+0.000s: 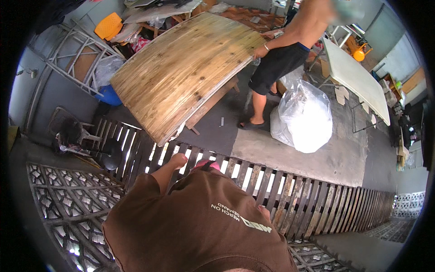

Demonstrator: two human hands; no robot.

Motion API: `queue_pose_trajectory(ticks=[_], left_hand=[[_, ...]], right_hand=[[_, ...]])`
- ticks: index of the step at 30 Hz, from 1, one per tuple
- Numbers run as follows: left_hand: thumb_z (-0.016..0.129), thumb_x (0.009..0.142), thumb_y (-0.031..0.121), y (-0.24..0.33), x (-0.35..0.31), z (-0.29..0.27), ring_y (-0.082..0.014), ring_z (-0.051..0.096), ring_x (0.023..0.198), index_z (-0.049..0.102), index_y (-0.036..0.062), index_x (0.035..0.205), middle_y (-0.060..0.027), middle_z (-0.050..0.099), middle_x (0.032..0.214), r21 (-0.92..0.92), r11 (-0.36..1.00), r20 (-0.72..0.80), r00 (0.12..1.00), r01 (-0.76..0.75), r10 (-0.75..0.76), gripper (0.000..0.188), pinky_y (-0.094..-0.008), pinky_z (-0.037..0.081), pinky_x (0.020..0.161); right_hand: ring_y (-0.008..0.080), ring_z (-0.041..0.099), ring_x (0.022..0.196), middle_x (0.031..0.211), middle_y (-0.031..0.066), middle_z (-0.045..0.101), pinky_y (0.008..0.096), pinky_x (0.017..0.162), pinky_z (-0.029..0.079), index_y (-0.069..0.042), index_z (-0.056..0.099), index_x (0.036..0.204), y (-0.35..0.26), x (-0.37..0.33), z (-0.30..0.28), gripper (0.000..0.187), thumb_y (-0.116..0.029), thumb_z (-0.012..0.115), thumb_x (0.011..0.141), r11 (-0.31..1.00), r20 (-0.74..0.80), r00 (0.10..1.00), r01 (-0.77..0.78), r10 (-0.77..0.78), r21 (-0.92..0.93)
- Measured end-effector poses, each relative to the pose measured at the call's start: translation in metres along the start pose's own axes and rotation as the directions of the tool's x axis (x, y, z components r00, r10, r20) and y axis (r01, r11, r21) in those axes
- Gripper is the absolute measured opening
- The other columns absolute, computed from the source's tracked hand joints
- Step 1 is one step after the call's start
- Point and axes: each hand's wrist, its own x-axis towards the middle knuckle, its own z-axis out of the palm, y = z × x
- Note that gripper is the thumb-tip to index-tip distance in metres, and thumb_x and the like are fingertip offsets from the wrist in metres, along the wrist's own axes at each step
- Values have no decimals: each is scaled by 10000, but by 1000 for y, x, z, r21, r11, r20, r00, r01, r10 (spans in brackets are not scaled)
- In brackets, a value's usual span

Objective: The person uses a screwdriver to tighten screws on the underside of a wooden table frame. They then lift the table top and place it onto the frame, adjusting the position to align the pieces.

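Observation:
My left hand (179,160) is in front of my body, over the slatted floor strip, and looks curled closed with nothing visible in it. It lies nearest to the front corner of a large wooden tabletop (186,72), apart from it. Only a bit of my right hand (264,213) shows beside my brown shirt, its fingers hidden. Another person in dark shorts stands at the tabletop's right side, a hand (260,51) on its edge. Wooden framing (213,104) shows beneath the board.
A filled clear plastic bag (303,118) stands behind the person. On the right is a pale folding table (355,75). A metal rack (77,59), a blue tub (108,95) and an orange chair (108,26) are at left. Slatted grating (290,195) crosses the floor before me.

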Motion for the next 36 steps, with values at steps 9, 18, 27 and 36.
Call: queue_pose_trajectory(ticks=[9, 18, 27, 36], left_hand=[[571, 938, 213, -13, 37, -134, -319, 688, 936, 643, 55, 1133, -214, 694, 986, -199, 978, -612, 773, 57, -169, 262, -409, 529, 806], [499, 972, 412, 184, 308, -270, -379, 463, 1319, 334, -11, 1476, -277, 461, 1416, -205, 969, -469, 883, -136, 24, 679, -418, 385, 1086], [332, 979, 617, 330, 451, -397, -373, 66, 1502, 115, -4, 1548, -185, 79, 1629, 226, 972, -623, 777, 71, 88, 870, -544, 16, 1206], [292, 988, 612, 212, 508, -403, -343, 27, 1512, 127, 15, 1555, -157, 46, 1641, 154, 871, -758, 622, 467, -199, 839, -527, 12, 1207]], right_hand=[[151, 506, 561, 730, 24, 559, 317, 462, 367, -103, 610, 949, -63, 31, 45, 138, -240, 601, 936, 995, 178, 984, 23, -6, -99], [220, 660, 691, 829, 74, 622, 375, 607, 573, -39, 582, 1073, -194, 51, 50, 205, -207, 577, 955, 989, -104, 994, -2, -14, -148], [154, 676, 938, 1058, 112, 698, 302, 761, 551, 38, 648, 1118, -264, 68, 42, 338, -247, 606, 941, -435, 592, 628, 408, -504, -803], [250, 672, 893, 996, 119, 674, 359, 740, 555, 30, 598, 1161, -369, -15, 159, 345, -248, 567, 960, 560, 163, 902, 380, -399, -736]])
